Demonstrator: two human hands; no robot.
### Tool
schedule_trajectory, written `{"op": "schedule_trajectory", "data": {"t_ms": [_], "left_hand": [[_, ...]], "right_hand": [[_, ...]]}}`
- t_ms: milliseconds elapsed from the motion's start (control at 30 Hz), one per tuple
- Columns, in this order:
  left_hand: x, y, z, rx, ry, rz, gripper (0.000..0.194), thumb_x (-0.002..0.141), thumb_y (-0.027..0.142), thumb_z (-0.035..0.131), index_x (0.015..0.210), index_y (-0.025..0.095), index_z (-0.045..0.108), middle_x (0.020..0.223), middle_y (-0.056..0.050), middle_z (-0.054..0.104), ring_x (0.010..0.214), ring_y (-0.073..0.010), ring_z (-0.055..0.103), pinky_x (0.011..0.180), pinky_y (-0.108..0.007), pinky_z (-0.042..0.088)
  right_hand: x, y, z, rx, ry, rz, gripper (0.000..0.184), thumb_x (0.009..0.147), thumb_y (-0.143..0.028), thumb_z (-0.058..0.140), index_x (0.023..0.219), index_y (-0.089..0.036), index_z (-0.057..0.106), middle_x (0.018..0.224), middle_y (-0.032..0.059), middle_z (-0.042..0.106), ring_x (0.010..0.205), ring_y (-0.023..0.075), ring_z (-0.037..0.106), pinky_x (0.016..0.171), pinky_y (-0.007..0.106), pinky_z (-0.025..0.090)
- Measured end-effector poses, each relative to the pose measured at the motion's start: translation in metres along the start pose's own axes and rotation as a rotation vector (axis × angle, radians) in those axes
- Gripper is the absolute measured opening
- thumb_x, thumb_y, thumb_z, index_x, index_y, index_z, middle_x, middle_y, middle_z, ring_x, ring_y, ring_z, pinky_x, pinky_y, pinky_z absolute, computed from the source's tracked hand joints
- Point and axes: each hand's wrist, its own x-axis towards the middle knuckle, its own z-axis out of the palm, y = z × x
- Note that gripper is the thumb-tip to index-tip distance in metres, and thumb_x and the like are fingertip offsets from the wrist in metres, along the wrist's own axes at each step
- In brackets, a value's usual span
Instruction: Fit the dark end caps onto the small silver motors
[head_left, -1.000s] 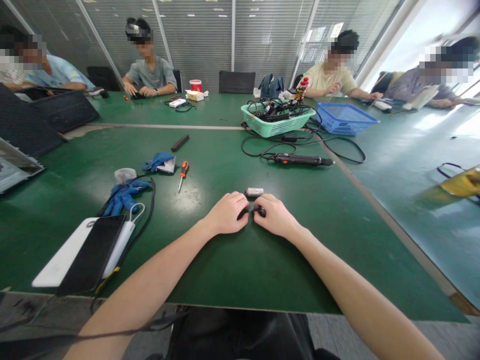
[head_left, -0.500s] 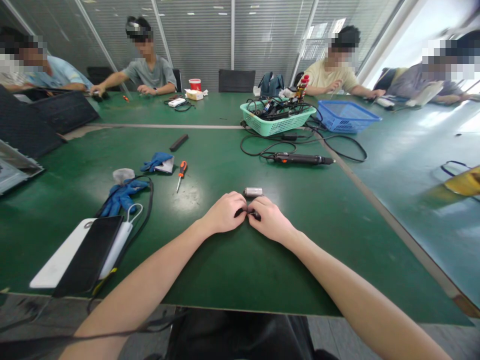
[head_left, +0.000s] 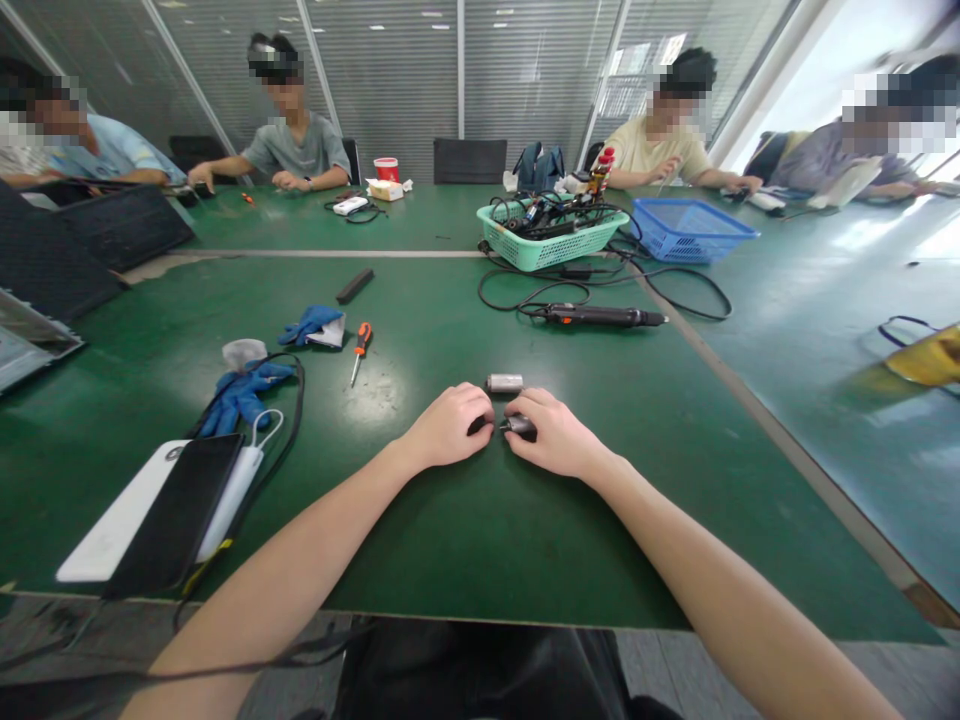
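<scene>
My right hand [head_left: 556, 436] is closed around a small dark grey cylindrical metal part [head_left: 520, 428], with a thin shaft-like tip pointing left. A short gap to the left, my left hand [head_left: 448, 427] has its fingers curled down at the table. Something dark shows under those fingers, but I cannot make out what it is. Just beyond both hands, a short silver metal cylinder [head_left: 504, 383] lies on its side on the green table [head_left: 480, 530], touched by neither hand.
Left of my hands lie an orange-handled screwdriver [head_left: 361, 352], blue gloves [head_left: 244, 395], a black phone-like slab [head_left: 174, 515] and a white power bank [head_left: 229, 505]. Farther off are a black electric screwdriver [head_left: 604, 316], a green basket [head_left: 551, 252] of cables and a blue basket [head_left: 694, 243]. Several people sit around.
My hands, together before, have drawn apart. The right hand has shifted slightly right, and more of the dark grey metal part shows in it. My left hand has barely moved.
</scene>
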Motion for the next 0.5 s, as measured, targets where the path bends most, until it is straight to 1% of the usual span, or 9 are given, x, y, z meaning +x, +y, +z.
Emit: {"op": "schedule_trajectory", "data": {"t_ms": [300,500], "left_hand": [[-0.0011,0.0014,-0.0016,0.013,-0.027,0.022,0.008,0.090,0.024,0.060,0.094,0.021,0.066,0.103,-0.005,0.067,0.106,-0.0223,0.059,0.093,-0.039,0.049],[-0.0009,0.0020,-0.0028,0.001,-0.031,0.040,0.009,0.094,0.027,0.059,0.096,0.020,0.065,0.104,-0.005,0.067,0.107,-0.0223,0.059,0.093,-0.038,0.048]], "right_hand": [[-0.0009,0.0023,0.0052,0.037,0.002,0.016,0.013,0.087,-0.023,0.068,0.100,-0.023,0.065,0.099,0.0072,0.065,0.097,0.0257,0.061,0.089,0.042,0.052],[0.0003,0.0021,0.0069,0.049,-0.002,0.001,0.011,0.090,-0.028,0.070,0.099,-0.024,0.066,0.100,0.0072,0.065,0.098,0.0261,0.062,0.088,0.042,0.052]]}}
